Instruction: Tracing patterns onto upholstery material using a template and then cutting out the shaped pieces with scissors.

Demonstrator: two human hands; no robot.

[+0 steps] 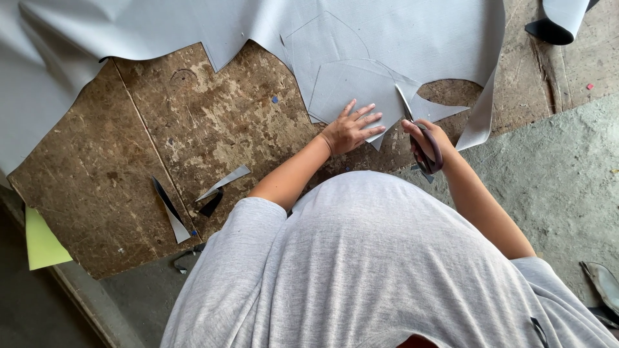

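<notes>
My left hand (351, 129) lies flat with fingers spread on a cut piece of grey sheet material (354, 87), pressing it onto a worn wooden board (193, 129). My right hand (429, 138) grips scissors (419, 132) with dark handles; the blades point up and away into the grey sheet just right of my left hand. A large grey sheet (387, 32) with a drawn outline covers the far part of the board.
Thin grey and black offcut strips (222, 183) lie on the board at the near left. A yellow-green sheet (42, 241) pokes out at the left edge. Concrete floor (561, 174) is on the right, with a rolled grey sheet (558, 22) at the top right.
</notes>
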